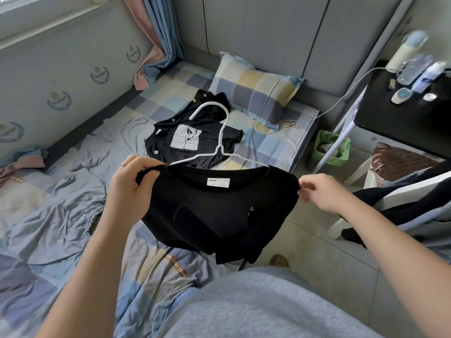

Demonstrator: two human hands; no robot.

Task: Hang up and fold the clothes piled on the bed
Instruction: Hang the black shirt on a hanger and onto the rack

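A plain black T-shirt [219,211] with a white neck label hangs in front of me over the bed's edge, with a white wire hanger [220,132] sticking out of its collar, hook upward. My left hand [134,181] grips the shirt's left shoulder, fingers curled round the fabric. At the right shoulder my right hand [322,191] pinches the cloth. Farther back a second black garment [188,140] with a grey printed square lies flat on the checked bed [61,215].
A checked pillow [253,93] leans on the grey headboard. A white cable [324,111] runs from the bed to a black bedside table [395,118] holding bottles. A green bin [329,147], a stool and dark clothes over a white chair [402,198] stand at the right.
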